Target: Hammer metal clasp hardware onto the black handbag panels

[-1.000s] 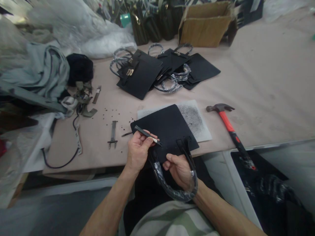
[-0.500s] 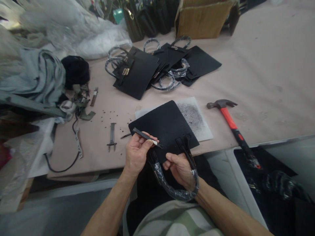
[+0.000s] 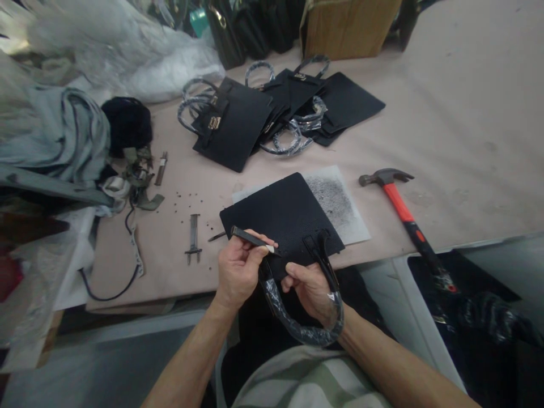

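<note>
A black bag panel (image 3: 276, 209) lies partly over a white sheet at the table's front edge, its near corner in my right hand. From that panel a handle (image 3: 297, 331) wrapped in clear plastic loops down toward my lap. My left hand (image 3: 242, 263) pinches a slim dark tool (image 3: 249, 236) with a white part near its tip. That tip meets the panel beside the left handle base, though the exact contact is too small to make out. Thumb and fingers of my right hand (image 3: 308, 286) grip the panel's near edge, with the wrist behind the handle loop.
A claw hammer (image 3: 399, 204) lies to the right, its grip over the table edge. On the left are a two-pronged metal punch (image 3: 194, 241), scattered black bits and a cord (image 3: 106, 297). Several black bag panels (image 3: 238, 124) are piled behind, before a cardboard box (image 3: 348, 28).
The tool in my left hand has tilted slightly, its back end a little lower. My right hand keeps its grip on the panel. The view has shifted slightly.
</note>
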`<move>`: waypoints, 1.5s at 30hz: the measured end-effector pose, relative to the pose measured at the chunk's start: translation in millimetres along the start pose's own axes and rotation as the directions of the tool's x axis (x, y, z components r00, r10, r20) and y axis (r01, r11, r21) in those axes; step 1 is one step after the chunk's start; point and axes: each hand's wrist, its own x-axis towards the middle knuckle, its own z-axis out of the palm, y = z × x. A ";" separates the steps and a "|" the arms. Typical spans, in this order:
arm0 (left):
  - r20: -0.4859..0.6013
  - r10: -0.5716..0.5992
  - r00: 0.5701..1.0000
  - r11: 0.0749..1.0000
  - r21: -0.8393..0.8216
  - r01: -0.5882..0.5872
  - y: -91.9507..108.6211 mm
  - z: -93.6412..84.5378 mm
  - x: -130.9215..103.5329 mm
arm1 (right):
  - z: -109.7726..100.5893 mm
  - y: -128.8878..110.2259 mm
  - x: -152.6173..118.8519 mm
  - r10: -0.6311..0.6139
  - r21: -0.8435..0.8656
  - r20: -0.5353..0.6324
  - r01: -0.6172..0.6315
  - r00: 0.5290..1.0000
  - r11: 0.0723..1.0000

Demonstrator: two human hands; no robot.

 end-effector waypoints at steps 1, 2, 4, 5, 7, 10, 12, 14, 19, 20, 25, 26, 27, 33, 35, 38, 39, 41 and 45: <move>0.002 0.008 1.000 1.000 0.015 -0.008 -0.6 -0.1 -0.7 | 0.1 0.6 0.2 -0.005 -0.012 0.001 0.005 1.000 1.000; 0.008 0.021 1.000 0.999 0.042 -0.022 -1.2 -0.2 -1.5 | 0.3 1.3 0.4 -0.012 -0.026 0.000 0.012 1.000 1.000; 0.029 0.063 0.998 0.990 0.127 -0.067 -2.3 -0.8 -3.4 | 0.7 2.6 0.8 -0.028 -0.056 0.000 0.028 1.000 0.998; 0.043 0.083 0.996 0.980 0.176 -0.089 -2.9 -1.2 -4.3 | 0.8 3.0 1.0 -0.037 -0.072 0.000 0.037 0.999 0.997; 0.058 0.107 0.993 0.963 0.243 -0.118 -3.6 -1.9 -5.3 | 0.7 3.2 1.5 -0.051 -0.103 0.003 0.051 0.999 0.993; 0.042 0.087 0.995 0.969 0.229 -0.094 -3.3 -2.6 -5.1 | -0.2 2.4 2.4 -0.055 -0.139 0.010 0.056 0.998 0.989; 0.027 0.065 0.997 0.980 0.186 -0.069 -2.4 -2.5 -4.5 | -0.9 2.2 2.7 -0.045 -0.151 0.010 0.046 0.999 0.987; 0.023 0.048 0.999 0.984 0.169 -0.051 -1.4 -2.3 -4.6 | -1.4 2.7 2.5 -0.031 -0.154 0.006 0.032 0.999 0.988; 0.028 0.039 0.999 0.979 0.198 -0.043 -0.7 -2.4 -7.7 | -0.5 5.6 1.2 -0.029 -0.147 -0.012 0.027 1.000 0.989; 0.029 0.044 0.999 0.977 0.207 -0.049 -0.9 -2.6 -8.2 | -0.2 6.1 1.0 -0.030 -0.147 -0.014 0.028 0.999 0.989; 0.047 0.100 0.994 0.954 0.280 -0.109 -2.5 -4.3 -9.4 | 0.3 10.0 0.9 -0.035 -0.147 -0.030 0.030 0.999 0.989; 0.058 0.124 0.991 0.943 0.305 -0.136 -3.2 -4.7 -9.6 | 0.2 11.0 0.9 -0.036 -0.147 -0.034 0.031 0.999 0.989; 0.071 0.148 0.986 0.931 0.327 -0.163 -4.0 -5.0 -9.9 | 0.0 12.0 0.9 -0.038 -0.147 -0.037 0.032 0.999 0.989; 0.073 0.171 0.983 0.930 0.317 -0.185 -7.0 -3.8 -5.1 | 3.9 11.7 3.4 -0.082 -0.156 -0.057 0.072 0.995 0.985; 0.096 0.191 0.977 0.918 0.335 -0.212 -6.0 -2.8 2.7 | 7.8 9.3 6.6 -0.099 -0.164 -0.060 0.088 0.993 0.983; 0.156 0.228 0.961 0.891 0.365 -0.271 -6.3 -2.2 16.4 | 13.2 6.0 12.5 -0.115 -0.200 -0.081 0.097 0.990 0.975; 0.175 0.232 0.957 0.887 0.366 -0.282 -7.8 -2.4 19.8 | 14.0 5.2 13.9 -0.122 -0.218 -0.095 0.099 0.988 0.971; 0.202 0.228 0.953 0.887 0.361 -0.288 -13.3 -3.1 23.4 | 12.9 3.8 15.2 -0.131 -0.270 -0.116 0.096 0.985 0.958; 0.215 0.226 0.950 0.878 0.378 -0.295 -28.5 -4.5 17.9 | -1.3 -0.6 10.1 -0.095 -0.419 -0.091 0.048 0.991 0.907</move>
